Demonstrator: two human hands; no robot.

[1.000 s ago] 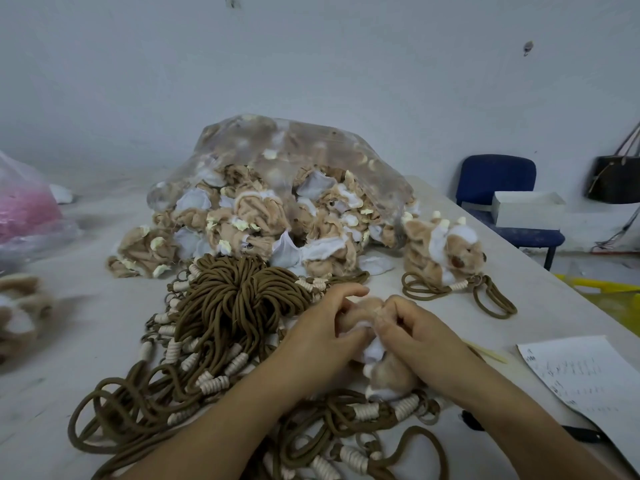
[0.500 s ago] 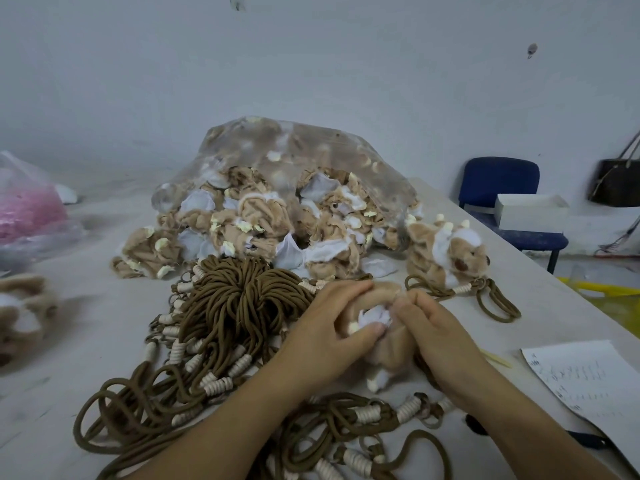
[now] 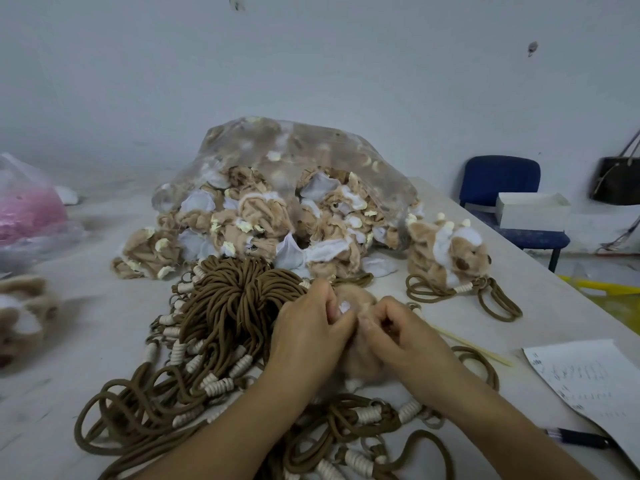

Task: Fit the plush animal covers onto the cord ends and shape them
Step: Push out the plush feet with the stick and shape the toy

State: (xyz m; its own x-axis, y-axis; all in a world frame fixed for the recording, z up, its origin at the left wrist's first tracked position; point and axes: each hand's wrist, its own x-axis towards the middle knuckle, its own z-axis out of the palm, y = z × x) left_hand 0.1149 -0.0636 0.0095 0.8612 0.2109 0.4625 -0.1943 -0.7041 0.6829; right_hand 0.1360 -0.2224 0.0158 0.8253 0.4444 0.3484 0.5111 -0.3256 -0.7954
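Observation:
Both my hands pinch one tan plush cover [image 3: 356, 297] just above the table, its white lining showing between my thumbs. My left hand [image 3: 308, 332] grips its left side and my right hand [image 3: 394, 336] its right side; most of the cover is hidden under my fingers. A heap of brown cords [image 3: 239, 299] with cream wound ends lies left of and below my hands. Behind it, a clear bag [image 3: 294, 157] spills several inside-out tan covers [image 3: 256, 220]. A finished plush animal [image 3: 450, 251] on a cord loop rests at right.
A thin wooden stick [image 3: 474, 344] lies right of my hands, beside a written paper sheet [image 3: 588, 382] and a black pen [image 3: 578, 438]. A pink-filled bag [image 3: 24, 209] and more plush [image 3: 24, 310] sit at left. A blue chair [image 3: 502, 181] holding a white box stands past the table edge.
My hands have lifted the cover slightly and closed in tighter on its top, so less white lining shows than a second ago.

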